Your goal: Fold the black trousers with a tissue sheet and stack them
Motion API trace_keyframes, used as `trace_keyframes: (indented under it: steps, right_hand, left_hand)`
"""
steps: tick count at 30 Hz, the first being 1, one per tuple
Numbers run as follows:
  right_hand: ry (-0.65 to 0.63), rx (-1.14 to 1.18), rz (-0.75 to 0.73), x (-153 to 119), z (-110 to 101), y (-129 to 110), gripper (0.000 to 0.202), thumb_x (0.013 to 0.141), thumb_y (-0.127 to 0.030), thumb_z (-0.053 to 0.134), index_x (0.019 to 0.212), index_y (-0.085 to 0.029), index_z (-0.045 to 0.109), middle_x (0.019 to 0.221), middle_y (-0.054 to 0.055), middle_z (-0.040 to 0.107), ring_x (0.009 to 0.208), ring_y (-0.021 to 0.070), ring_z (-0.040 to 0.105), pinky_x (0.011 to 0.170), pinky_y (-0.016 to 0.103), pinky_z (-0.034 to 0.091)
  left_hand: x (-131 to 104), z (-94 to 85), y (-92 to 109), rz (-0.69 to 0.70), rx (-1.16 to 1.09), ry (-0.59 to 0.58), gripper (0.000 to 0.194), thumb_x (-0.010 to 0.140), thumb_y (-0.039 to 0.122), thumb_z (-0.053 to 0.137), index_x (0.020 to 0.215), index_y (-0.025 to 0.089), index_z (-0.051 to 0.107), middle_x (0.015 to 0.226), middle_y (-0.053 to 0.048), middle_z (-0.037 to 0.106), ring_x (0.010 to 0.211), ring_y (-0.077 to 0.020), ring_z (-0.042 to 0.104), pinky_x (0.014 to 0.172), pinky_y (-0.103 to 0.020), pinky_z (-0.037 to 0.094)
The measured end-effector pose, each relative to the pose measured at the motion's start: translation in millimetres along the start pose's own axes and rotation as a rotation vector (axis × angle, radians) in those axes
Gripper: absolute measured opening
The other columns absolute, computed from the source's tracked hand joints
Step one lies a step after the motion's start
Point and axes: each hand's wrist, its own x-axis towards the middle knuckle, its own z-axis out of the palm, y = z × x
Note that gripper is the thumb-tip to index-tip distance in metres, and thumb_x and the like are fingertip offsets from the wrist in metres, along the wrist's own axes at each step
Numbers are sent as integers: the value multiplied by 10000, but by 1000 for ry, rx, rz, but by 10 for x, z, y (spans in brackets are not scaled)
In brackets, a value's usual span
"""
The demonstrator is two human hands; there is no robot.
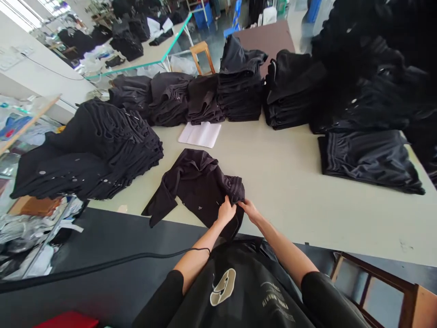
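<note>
A dark pair of shorts or trousers, or perhaps a jacket, lies crumpled at the table's front edge; this black garment [201, 187] has a small white mark and a gathered band at its right side. My left hand [226, 211] grips the gathered part, fingers closed on the cloth. Close beside it, my right hand [249, 209] pinches the same garment at its right edge. The lower part of the cloth hangs over the edge toward my body. Some fingertips are hidden by folds.
Folded black garments [239, 91] stand in stacks along the table's back. A large heap [102, 146] lies left, a folded pile [372, 159] right. White paper [200, 134] rests behind the garment. A wooden stool [378, 287] stands at lower right; a black cable [136, 258] crosses lower left.
</note>
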Motion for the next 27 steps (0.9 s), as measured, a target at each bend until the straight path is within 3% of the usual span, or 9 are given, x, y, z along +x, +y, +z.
trace_keyframes:
  steps: [4, 8, 11, 14, 18, 23, 27]
  right_hand:
    - [6, 194, -19, -48, 92, -120, 448, 708, -548, 666, 927, -158, 699, 873, 40, 760, 852, 214, 673, 826, 340, 531]
    - [-67, 340, -105, -142, 149, -367, 443, 724, -480, 719, 1055, -185, 715, 1004, 33, 786, 953, 229, 701, 923, 375, 553]
    - [-117, 325, -220, -235, 201, -577, 432, 784, -466, 726, 1121, -197, 718, 1084, 32, 781, 1060, 247, 688, 997, 395, 535]
    - [-91, 223, -297, -269, 238, -753, 439, 852, -489, 663, 1151, -171, 708, 1116, 61, 765, 1113, 266, 664, 1026, 404, 514]
    - [61, 96, -332, -239, 234, -843, 396, 888, -469, 591, 1131, -173, 690, 1165, 66, 736, 1153, 266, 623, 1051, 379, 472]
    - [228, 147, -121, -229, 201, -676, 382, 876, -487, 515, 1040, -183, 679, 1084, 69, 734, 1084, 260, 623, 982, 367, 502]
    - [397, 240, 7, -288, 136, -519, 479, 885, -569, 470, 1074, -185, 686, 1128, 89, 737, 1154, 270, 627, 1007, 369, 509]
  left_hand:
    - [-58, -369, -247, 54, -301, 120, 625, 959, 247, 486, 1575, 168, 410, 1494, -137, 602, 1364, -272, 589, 1147, -385, 455]
    - [-153, -817, -429, 159, -420, 160, 551, 961, 332, 502, 1495, 202, 544, 1538, -59, 574, 1449, -223, 502, 1233, -347, 367]
    - [-193, -1079, -392, 244, -409, 150, 543, 1006, 453, 446, 1476, 207, 558, 1516, -68, 594, 1448, -242, 502, 1238, -387, 359]
    - [-225, -1215, -220, 252, -357, 78, 601, 1034, 524, 362, 1534, 216, 489, 1515, -85, 591, 1437, -263, 514, 1217, -405, 382]
    - [-307, -1108, 57, 373, -217, -80, 655, 1023, 489, 413, 1621, 228, 358, 1588, -105, 503, 1475, -271, 466, 1219, -395, 374]
    - [-346, -697, 239, 505, -24, -82, 813, 951, 345, 558, 1671, 190, 212, 1517, -191, 525, 1397, -347, 529, 1156, -476, 431]
    - [-231, -508, 231, 556, -141, -178, 821, 950, 370, 577, 1665, 176, 224, 1493, -183, 546, 1316, -303, 586, 1139, -441, 456]
